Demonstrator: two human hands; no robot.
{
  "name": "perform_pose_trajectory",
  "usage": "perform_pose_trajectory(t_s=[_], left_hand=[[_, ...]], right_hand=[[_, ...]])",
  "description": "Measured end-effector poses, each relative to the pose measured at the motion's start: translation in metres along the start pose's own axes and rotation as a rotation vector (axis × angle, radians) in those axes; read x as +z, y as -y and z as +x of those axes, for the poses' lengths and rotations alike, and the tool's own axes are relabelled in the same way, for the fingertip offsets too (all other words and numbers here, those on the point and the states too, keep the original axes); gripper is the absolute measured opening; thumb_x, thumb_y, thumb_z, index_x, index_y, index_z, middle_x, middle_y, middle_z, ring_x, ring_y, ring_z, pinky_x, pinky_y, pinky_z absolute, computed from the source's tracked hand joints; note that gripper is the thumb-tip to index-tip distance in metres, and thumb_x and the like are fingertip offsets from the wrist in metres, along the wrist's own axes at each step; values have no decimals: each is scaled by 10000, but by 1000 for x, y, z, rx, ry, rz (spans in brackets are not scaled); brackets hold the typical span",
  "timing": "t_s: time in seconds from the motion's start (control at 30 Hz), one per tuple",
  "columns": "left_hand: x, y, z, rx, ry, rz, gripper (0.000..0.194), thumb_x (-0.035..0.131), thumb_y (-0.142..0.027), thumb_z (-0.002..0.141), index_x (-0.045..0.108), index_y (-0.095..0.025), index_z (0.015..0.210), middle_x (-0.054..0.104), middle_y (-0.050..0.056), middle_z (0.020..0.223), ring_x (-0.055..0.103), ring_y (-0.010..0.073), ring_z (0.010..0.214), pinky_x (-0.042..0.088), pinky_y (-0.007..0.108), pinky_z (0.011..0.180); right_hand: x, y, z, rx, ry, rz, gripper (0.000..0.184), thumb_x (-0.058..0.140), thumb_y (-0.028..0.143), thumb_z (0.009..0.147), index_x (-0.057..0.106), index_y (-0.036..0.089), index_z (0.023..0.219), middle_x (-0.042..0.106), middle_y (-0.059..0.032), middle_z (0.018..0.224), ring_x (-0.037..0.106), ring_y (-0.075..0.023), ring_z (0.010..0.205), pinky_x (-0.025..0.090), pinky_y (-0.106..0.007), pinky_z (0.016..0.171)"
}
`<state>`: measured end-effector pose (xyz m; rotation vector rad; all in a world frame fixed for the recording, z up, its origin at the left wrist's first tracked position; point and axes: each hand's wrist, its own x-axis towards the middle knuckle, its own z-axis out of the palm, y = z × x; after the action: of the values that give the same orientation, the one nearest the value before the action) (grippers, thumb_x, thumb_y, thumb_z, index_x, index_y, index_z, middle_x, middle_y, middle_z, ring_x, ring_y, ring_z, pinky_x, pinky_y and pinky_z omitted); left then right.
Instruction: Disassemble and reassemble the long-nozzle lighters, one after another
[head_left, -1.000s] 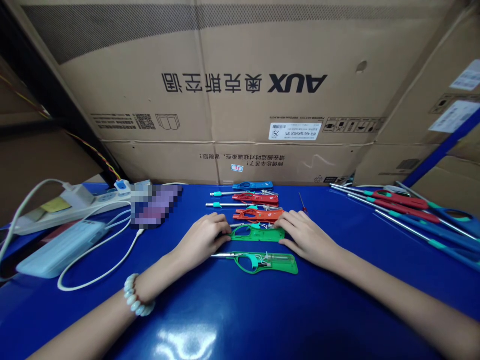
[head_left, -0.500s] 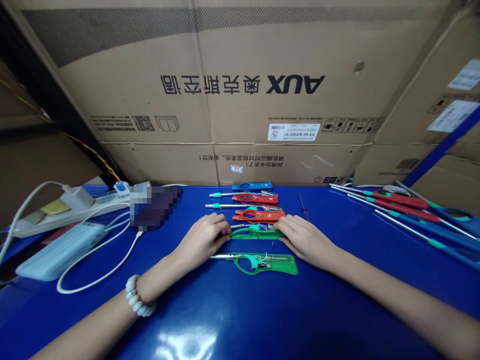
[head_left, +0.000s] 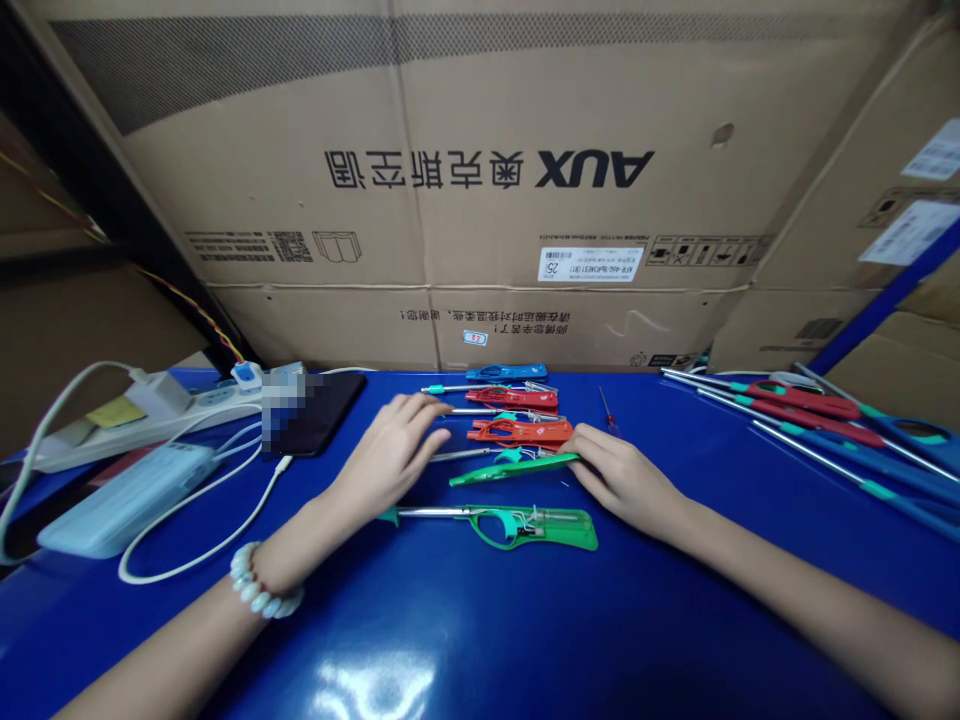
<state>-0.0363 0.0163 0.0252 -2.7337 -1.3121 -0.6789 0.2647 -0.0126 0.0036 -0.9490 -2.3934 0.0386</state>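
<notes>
My right hand (head_left: pixel 626 475) pinches the right end of a green lighter half-shell (head_left: pixel 517 466), whose left end slants down toward the table. My left hand (head_left: pixel 394 445) is apart from the shell, fingers loosely spread near the tips of metal lighter tubes. Whether it touches a tube I cannot tell. In front lies an opened green gas lighter (head_left: pixel 536 527), its metal tube pointing left and white wires showing. Behind the held shell are an orange lighter shell (head_left: pixel 525 432), a red lighter shell (head_left: pixel 517 400) and a blue lighter shell (head_left: pixel 506 373), with metal tubes between them.
A small red screwdriver (head_left: pixel 609 415) lies beyond my right hand. Several long-nosed lighters (head_left: pixel 810 400) are heaped at the right. On the left are a phone (head_left: pixel 330 410), a light-blue power bank (head_left: pixel 127 497) and a white power strip (head_left: pixel 75 445). A cardboard box (head_left: pixel 480 220) stands behind.
My left hand has let go of the green half-shell and moved left and slightly up. The shell's left end has tilted toward me, while my right hand keeps hold of its right end.
</notes>
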Motion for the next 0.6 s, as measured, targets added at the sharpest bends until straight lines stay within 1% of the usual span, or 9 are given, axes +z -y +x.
perform_pose_trajectory(t_s=[0.07, 0.13, 0.23, 0.3, 0.37, 0.43, 0.5, 0.53, 0.6], left_hand=[[0, 10, 0, -100, -71, 154, 379, 323, -368, 988, 453, -161, 1278, 443, 145, 1323, 392, 311, 1210, 361, 492, 982], [4, 22, 0, -210, -56, 282, 446, 328, -390, 976, 409, -138, 1336, 366, 176, 1394, 325, 354, 1268, 337, 553, 991], [13, 40, -2, -352, 30, 363, 491, 317, -409, 969, 387, -129, 1366, 314, 189, 1437, 288, 362, 1306, 338, 596, 981], [18, 48, -3, -427, 106, 339, 508, 298, -419, 969, 367, -127, 1380, 284, 201, 1451, 265, 364, 1328, 371, 612, 942], [19, 52, -3, -467, 138, 306, 513, 292, -425, 968, 365, -131, 1382, 272, 206, 1454, 260, 370, 1332, 384, 622, 920], [17, 53, -2, -467, 107, 279, 511, 297, -423, 965, 374, -127, 1374, 286, 210, 1441, 266, 375, 1326, 367, 630, 927], [13, 48, -1, -422, 28, 228, 501, 305, -424, 962, 397, -124, 1353, 326, 206, 1413, 287, 368, 1311, 347, 617, 951], [10, 43, 0, -380, -16, 182, 490, 310, -426, 961, 416, -128, 1335, 357, 195, 1392, 308, 355, 1297, 338, 598, 969], [4, 30, 2, -244, -71, 18, 442, 317, -434, 961, 480, -156, 1264, 445, 152, 1330, 383, 310, 1241, 349, 525, 991]], right_hand=[[-2, 1, 1, 13, -38, 56, 204, 401, 91, 921, 580, 170, 978, 567, -67, 848, 576, -198, 807, 496, -316, 704], [-4, 2, 1, 26, -64, 102, 204, 411, 86, 916, 582, 178, 978, 561, -59, 840, 566, -191, 792, 481, -304, 693], [-6, 3, 1, 47, -73, 144, 203, 422, 81, 911, 584, 186, 976, 553, -51, 836, 554, -184, 780, 457, -291, 684], [-7, 3, 1, 60, -69, 155, 201, 427, 78, 909, 585, 187, 967, 552, -50, 842, 546, -182, 775, 443, -286, 677], [-7, 2, 1, 68, -68, 161, 193, 428, 79, 908, 584, 185, 951, 553, -51, 848, 537, -179, 762, 429, -284, 668], [-8, 2, 1, 77, -69, 162, 179, 429, 85, 909, 579, 178, 934, 548, -49, 834, 524, -175, 737, 417, -283, 654], [-9, 3, 2, 87, -78, 163, 162, 433, 91, 909, 573, 171, 917, 542, -46, 816, 513, -170, 713, 407, -281, 641], [-9, 4, 2, 92, -86, 165, 154, 436, 92, 908, 570, 168, 907, 540, -44, 808, 509, -167, 705, 403, -279, 636], [-10, 5, 3, 94, -105, 172, 145, 441, 90, 904, 565, 164, 891, 541, -43, 799, 506, -163, 699, 398, -274, 627]])
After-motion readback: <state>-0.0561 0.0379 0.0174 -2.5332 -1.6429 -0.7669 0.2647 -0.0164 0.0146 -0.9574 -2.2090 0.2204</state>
